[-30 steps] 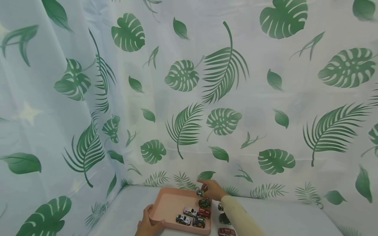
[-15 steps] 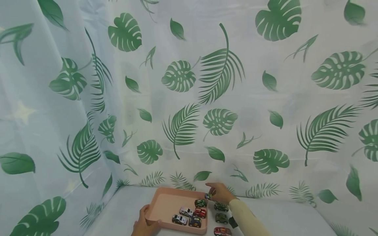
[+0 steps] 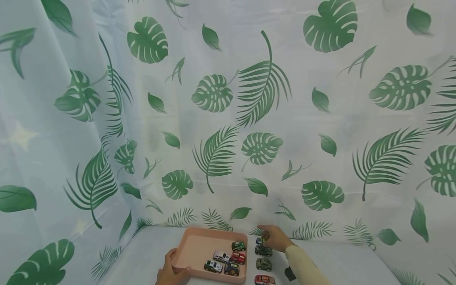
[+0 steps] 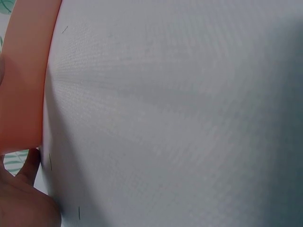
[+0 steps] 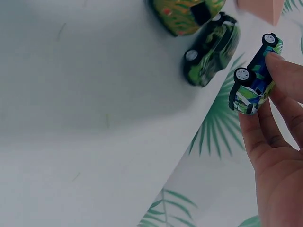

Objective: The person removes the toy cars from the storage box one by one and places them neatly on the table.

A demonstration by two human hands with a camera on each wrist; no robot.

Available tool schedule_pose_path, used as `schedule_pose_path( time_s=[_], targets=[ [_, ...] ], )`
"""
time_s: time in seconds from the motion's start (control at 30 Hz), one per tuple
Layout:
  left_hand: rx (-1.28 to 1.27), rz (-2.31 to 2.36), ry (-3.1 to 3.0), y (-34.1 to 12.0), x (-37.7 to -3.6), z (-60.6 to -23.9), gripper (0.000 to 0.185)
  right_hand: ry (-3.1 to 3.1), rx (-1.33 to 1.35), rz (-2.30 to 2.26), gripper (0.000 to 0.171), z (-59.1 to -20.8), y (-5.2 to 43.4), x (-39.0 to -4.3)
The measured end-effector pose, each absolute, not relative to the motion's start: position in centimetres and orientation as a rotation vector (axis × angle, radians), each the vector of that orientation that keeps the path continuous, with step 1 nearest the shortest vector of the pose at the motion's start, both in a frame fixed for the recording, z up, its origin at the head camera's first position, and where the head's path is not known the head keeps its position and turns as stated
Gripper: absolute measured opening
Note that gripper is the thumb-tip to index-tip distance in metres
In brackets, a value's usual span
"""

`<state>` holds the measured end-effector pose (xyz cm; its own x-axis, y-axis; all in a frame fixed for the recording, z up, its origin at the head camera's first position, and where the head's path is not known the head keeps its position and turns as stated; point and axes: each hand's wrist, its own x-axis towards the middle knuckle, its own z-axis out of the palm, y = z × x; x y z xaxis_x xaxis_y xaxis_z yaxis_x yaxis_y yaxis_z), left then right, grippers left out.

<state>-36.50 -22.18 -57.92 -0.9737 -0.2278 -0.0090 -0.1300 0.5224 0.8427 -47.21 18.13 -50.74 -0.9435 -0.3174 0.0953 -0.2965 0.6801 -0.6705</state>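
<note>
At the bottom of your head view, around six o'clock, your left hand (image 3: 170,274) grips the near left corner of the pink tray (image 3: 194,247), thumb curled over the rim; the left wrist view shows only the tray's edge (image 4: 23,75) against the grey tabletop (image 4: 180,123), with part of the palm below it. Inside the tray, five toy cars cluster toward its right side: a green one (image 3: 238,246) at the far end, a white one (image 3: 221,256) and a red one (image 3: 237,258) behind it, then two more nearest you.

Your right hand (image 3: 276,238) is just off the tray's far right corner, at about one o'clock from the tray's centre. Its fingers (image 5: 284,71) pinch a small blue-and-green toy car (image 5: 254,75), held clear of the table with its wheels turned toward the wrist camera. Directly beneath that hand a dark green car (image 3: 263,250) sits on the table, with an olive car (image 3: 263,264) at six o'clock from it and a red car (image 3: 264,280) beyond that, forming a line beside the tray. A small black object (image 3: 289,273) lies by your right sleeve; it is probably another toy, though too small to tell.
</note>
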Motion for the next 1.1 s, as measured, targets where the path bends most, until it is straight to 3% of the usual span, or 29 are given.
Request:
schedule_pose_path(
  time_s=[0.43,0.67,1.1],
  targets=[
    [0.345,-1.487,-2.667,-22.2,-36.7,-58.2,0.113,2.863,-0.43,-1.119,0.061,-51.7,21.0,-46.8],
    [0.361,-1.496,-2.657,-22.0,-36.6,-58.0,0.111,2.841,-0.575,-1.104,0.062,-53.8,23.8,-47.8],
    [0.37,-1.517,-2.673,-22.4,-36.7,-58.1,0.113,2.914,-0.377,-0.932,0.056,-53.0,24.3,-45.7]
  ],
)
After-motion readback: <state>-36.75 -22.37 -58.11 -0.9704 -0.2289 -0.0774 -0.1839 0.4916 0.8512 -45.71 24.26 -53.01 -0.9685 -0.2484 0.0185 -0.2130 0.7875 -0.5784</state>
